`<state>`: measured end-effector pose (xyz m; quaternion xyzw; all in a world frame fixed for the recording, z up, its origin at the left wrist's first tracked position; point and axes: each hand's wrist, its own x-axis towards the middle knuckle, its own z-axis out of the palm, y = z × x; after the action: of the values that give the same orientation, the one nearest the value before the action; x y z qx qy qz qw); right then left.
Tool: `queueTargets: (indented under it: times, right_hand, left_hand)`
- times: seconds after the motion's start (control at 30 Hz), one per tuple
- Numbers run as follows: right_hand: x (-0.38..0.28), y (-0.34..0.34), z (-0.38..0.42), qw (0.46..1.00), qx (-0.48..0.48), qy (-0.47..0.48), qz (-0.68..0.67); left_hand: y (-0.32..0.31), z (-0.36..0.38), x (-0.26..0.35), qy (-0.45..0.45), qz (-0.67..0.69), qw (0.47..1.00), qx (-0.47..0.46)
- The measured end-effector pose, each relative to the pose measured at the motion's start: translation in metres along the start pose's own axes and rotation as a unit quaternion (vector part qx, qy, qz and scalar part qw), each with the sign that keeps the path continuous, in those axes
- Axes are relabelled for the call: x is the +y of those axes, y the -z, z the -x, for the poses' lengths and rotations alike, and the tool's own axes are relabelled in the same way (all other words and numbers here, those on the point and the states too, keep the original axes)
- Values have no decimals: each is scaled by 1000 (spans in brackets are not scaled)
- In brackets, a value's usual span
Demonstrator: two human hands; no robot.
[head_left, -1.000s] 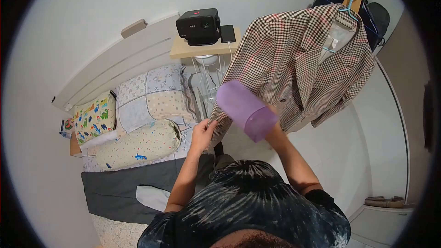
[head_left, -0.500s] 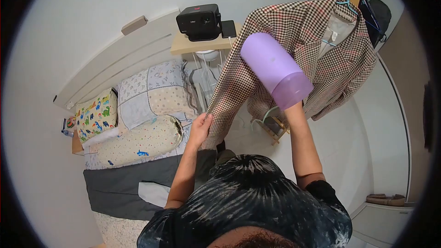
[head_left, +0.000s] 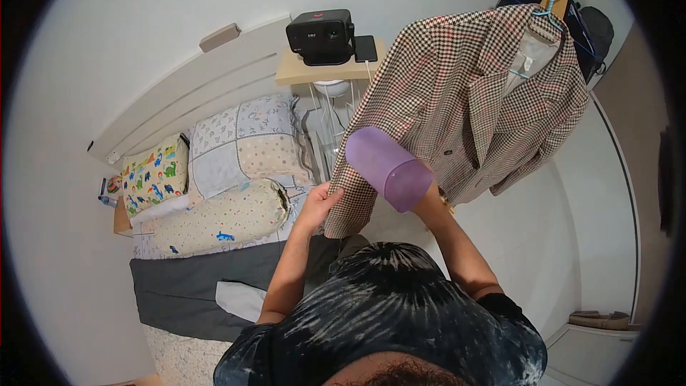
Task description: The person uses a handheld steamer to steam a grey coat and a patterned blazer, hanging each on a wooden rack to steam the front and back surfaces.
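Note:
A houndstooth jacket (head_left: 439,93) with red and brown checks hangs from a light-blue hanger (head_left: 552,11) on a wooden post. My left hand (head_left: 316,209) pinches the edge of its sleeve near the cuff and holds the sleeve stretched down toward me. Over the lower sleeve lies a purple cylindrical garment steamer (head_left: 388,166), its near end translucent. Most of my right hand (head_left: 431,204) is hidden behind that near end, gripping the steamer from below. The steamer's far end overlaps the checked cloth.
On the left is a bed with patterned pillows (head_left: 246,139), a bolster (head_left: 221,218) and a dark grey blanket (head_left: 189,289). A black projector (head_left: 319,36) and a phone (head_left: 365,48) sit on a small wooden stand (head_left: 325,73). Dark bags (head_left: 589,28) hang behind the jacket.
My right hand has brought the steamer down and left along the sleeve, toward the cuff. My left hand still holds the sleeve's edge. The view has shifted slightly.

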<state>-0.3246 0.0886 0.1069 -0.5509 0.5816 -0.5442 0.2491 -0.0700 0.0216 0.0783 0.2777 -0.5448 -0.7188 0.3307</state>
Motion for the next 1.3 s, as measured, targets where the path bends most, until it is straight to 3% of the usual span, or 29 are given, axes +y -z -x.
queueTargets:
  times: [0.07, 0.17, 0.2, 0.23, 0.33, 0.47, 0.57, 0.63, 0.7, 0.73, 0.9, 1.03, 1.1, 1.13, 1.17, 1.2, 1.23, 1.3]
  right_hand:
    - [-39, 16, -4, 999, -9, 24, 38]
    - [-68, 40, -23, 992, -5, -42, 115]
    - [-55, 49, -31, 964, 62, 104, 237]
    - [-44, 58, -39, 896, 126, 245, 349]
    - [-59, 80, -56, 866, 187, 310, 346]
    - [-48, 88, -55, 852, 143, 275, 421]
    - [-56, 63, -41, 897, 134, 239, 348]
    - [-60, 45, -22, 972, 110, 144, 152]
    - [-22, 35, -7, 898, -42, 167, 405]
    - [-6, 25, 2, 899, -44, 167, 403]
    - [44, -20, 46, 977, -75, 74, 187]
    - [52, -17, 37, 962, -65, 118, 236]
    - [62, -12, 21, 917, 10, 252, 310]
    - [56, -3, 17, 918, 9, 250, 309]
    - [11, 15, 9, 988, 0, 118, 98]
    - [-13, 25, 2, 993, -8, -23, -118]
    - [-12, 27, -5, 993, -7, -24, -118]
    - [-9, 32, -16, 993, 61, 79, 66]
  left_hand:
    - [-1, 3, 4, 10, -10, 1000, -16]
    - [-3, 7, 8, 29, -44, 997, -48]
    - [-6, 8, 13, 47, -37, 997, -53]
    - [-8, 8, 15, 66, -31, 996, -58]
    - [-6, 8, 4, 82, 77, 993, -38]
    - [-6, 5, -1, 107, 111, 987, -45]
    - [-4, 0, -9, 111, 102, 986, -68]
    - [-6, -1, -8, 128, 82, 988, -36]
    - [-6, -1, -9, 131, 94, 986, -30]
    - [-5, -1, -9, 133, 106, 985, -26]
    - [-4, -3, -16, 108, 36, 993, -41]
    - [-9, -2, -25, 116, -69, 990, -24]
    - [-10, -3, -33, 133, -97, 986, -22]
    - [-10, -2, -39, 148, -124, 981, -20]
    - [-8, -1, -47, 151, -123, 981, -20]
    - [-6, -1, -56, 162, -104, 981, -13]
    - [-3, -2, -64, 173, -84, 981, -6]
    - [0, -1, -78, 152, -87, 985, 1]
